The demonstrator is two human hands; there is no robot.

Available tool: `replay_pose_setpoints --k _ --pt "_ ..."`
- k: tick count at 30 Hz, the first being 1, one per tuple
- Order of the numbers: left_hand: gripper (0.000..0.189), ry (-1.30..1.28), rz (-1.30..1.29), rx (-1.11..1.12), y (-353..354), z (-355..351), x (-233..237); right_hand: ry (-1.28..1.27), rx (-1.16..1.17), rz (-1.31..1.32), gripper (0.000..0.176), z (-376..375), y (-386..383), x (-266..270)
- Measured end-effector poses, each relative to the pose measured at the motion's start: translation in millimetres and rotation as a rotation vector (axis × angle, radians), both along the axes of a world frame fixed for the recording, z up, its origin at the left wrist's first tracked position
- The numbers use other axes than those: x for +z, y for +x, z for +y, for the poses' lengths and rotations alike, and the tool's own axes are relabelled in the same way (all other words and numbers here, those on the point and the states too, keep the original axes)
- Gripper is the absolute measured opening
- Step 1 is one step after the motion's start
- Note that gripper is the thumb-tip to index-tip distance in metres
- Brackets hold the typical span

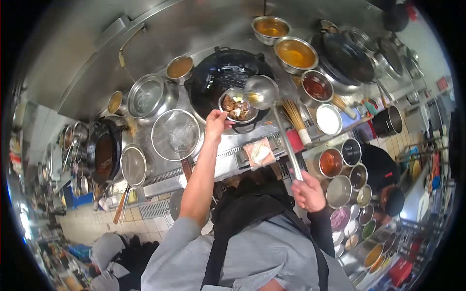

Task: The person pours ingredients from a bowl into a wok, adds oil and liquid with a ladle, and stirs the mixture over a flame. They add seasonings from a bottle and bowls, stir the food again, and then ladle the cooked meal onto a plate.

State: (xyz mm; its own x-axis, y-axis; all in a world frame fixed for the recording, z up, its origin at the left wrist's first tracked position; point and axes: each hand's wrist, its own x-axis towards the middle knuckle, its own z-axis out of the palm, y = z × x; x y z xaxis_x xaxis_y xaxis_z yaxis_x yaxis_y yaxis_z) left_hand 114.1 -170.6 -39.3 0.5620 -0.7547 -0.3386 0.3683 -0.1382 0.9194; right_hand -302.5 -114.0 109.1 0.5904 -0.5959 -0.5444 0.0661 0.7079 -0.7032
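My left hand (pixel 217 125) grips the rim of a small metal bowl (pixel 250 114) with brown pieces of food and some pale bits in it. That bowl is over the near part of a large black wok (pixel 208 80), whose dark inside shines. My right hand (pixel 309 191) is closed round the handle of a long metal ladle (pixel 286 138). The ladle's round head (pixel 262 91) is beside the bowl, above the right side of the wok, with a little yellowish stuff in it.
A wire strainer (pixel 175 135) lies left of the wok. Bowls of amber liquid (pixel 295 53), a pot of red sauce (pixel 317 86), a bamboo brush (pixel 294 116) and a folded cloth (pixel 259 153) are close by. Seasoning containers (pixel 339 191) stand at my right. Another person (pixel 109 252) is at lower left.
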Motion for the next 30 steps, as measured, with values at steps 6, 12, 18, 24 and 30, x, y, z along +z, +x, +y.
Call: replay_pose_setpoints --k 6,12,18,24,30 --pt "0.012 0.127 -0.186 0.064 18.2 -44.1 -9.5 -0.271 0.181 0.182 0.033 -71.0 64.7 -26.2" --pt "0.026 0.367 -1.447 -0.047 14.2 -83.8 -40.7 -0.229 0.151 0.144 0.047 -136.2 42.7 -66.8" --pt "0.040 0.643 -1.469 -0.178 -15.2 -94.8 36.1 -0.263 0.293 0.198 0.045 -201.7 33.6 -71.6" --pt "0.014 0.456 -1.418 0.113 -9.6 -77.2 62.3 0.304 0.249 -0.194 0.036 -244.8 46.1 -87.8" --pt "0.013 -0.092 -0.064 0.727 13.1 9.2 47.5 -0.148 0.344 0.044 0.027 -198.7 73.1 -104.5"
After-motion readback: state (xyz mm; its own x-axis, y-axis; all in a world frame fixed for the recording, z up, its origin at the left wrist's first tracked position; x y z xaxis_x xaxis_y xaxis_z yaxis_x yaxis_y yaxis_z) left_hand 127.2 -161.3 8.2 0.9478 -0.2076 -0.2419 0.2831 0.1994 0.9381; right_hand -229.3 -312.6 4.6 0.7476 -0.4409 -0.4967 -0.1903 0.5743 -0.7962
